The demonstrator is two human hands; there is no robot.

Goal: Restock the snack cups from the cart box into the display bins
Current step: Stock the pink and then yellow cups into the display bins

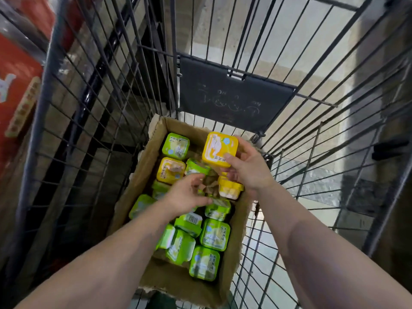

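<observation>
An open cardboard box (231, 259) sits in the bottom of a wire cart and holds several green snack cups (215, 234) and a few yellow ones (170, 170). My right hand (247, 168) grips a yellow snack cup (219, 148) lifted above the box's far end, thumb on its lid edge. Another yellow cup (229, 189) lies on its side just below that hand. My left hand (186, 194) reaches down into the middle of the box with fingers relaxed and spread over the cups; I cannot see anything gripped in it.
The cart's dark wire walls (93, 112) rise on every side of the box. A dark plastic flap (234, 97) hangs on the far wall. Red packaging (15, 90) stands outside the cart at the left. Pale floor (263, 248) shows through the wires on the right.
</observation>
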